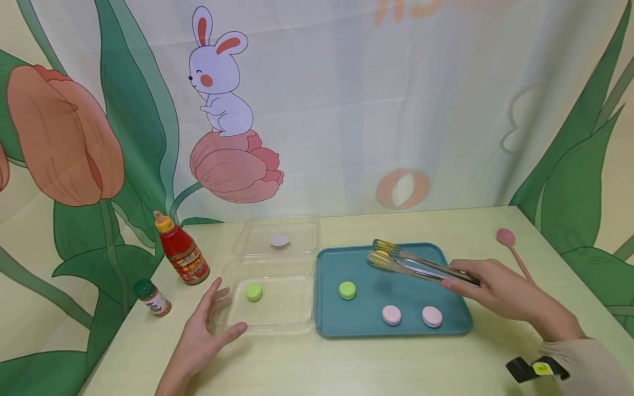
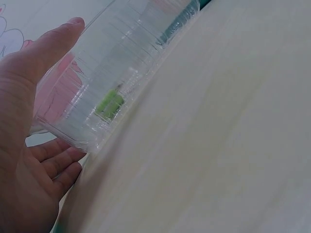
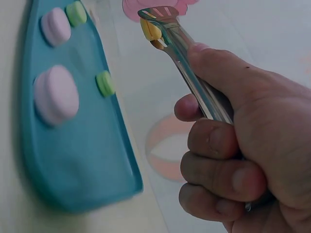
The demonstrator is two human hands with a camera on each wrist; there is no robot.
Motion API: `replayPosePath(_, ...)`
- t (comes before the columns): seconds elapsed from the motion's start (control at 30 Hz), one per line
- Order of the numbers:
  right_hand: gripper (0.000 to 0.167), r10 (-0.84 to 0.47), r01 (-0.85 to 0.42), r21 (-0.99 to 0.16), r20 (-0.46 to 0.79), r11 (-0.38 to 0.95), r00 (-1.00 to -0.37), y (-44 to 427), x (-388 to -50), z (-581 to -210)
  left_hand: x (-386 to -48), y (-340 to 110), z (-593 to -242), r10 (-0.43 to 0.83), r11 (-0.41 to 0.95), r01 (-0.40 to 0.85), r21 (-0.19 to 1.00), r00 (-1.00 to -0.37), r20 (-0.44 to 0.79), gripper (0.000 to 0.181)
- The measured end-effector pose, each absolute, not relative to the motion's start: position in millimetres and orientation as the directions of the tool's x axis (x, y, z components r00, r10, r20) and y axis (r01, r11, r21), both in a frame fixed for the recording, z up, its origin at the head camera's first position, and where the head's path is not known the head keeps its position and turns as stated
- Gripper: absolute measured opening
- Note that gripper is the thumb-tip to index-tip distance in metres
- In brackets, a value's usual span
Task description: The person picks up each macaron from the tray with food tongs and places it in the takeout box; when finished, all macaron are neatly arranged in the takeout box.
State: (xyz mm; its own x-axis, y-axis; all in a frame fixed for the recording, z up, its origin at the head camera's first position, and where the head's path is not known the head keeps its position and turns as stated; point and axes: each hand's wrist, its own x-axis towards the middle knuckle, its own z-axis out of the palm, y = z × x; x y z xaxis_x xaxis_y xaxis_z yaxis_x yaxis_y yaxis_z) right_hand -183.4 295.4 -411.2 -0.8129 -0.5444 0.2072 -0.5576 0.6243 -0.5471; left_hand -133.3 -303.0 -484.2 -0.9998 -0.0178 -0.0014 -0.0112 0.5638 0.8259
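Note:
My right hand grips metal tongs, whose tips pinch a yellow macaron above the teal tray. On the tray lie two pink macarons and a green macaron. Another green macaron shows by the tray's edge in the right wrist view; I cannot make it out in the head view. My left hand has its fingers and thumb spread around the near left corner of a clear plastic container. Inside that container sits a green macaron. Whether the fingers touch its wall, I cannot tell.
The container's clear lid lies behind it, with a pale lilac disc on it. To the left stand a red sauce bottle and a spice jar. A pink spoon lies far right. A printed curtain hangs behind the table.

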Motion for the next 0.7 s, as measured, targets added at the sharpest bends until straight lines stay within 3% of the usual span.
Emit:
replayPosePath(0.2,0.021,-0.571,-0.532,-0.576,0.132,0.621,-0.810,258,-201,-393,-134,-303,-484,-0.014,0.554,0.004,0.833,-1.000,0.014,0.120)
replayPosePath(0.47,0.022,-0.650,-0.567,-0.618,0.116,0.545,-0.751,204,-223,-385,-133,-304,-485,-0.021,0.565,-0.008,0.825,-1.000,0.005,0.121)
replayPosePath(0.7,0.026,-0.709,-0.628,-0.566,0.103,0.535,-0.697,160,-235,-386,-134,-304,-485,-0.025,0.564,-0.015,0.826,-1.000,-0.001,0.121)
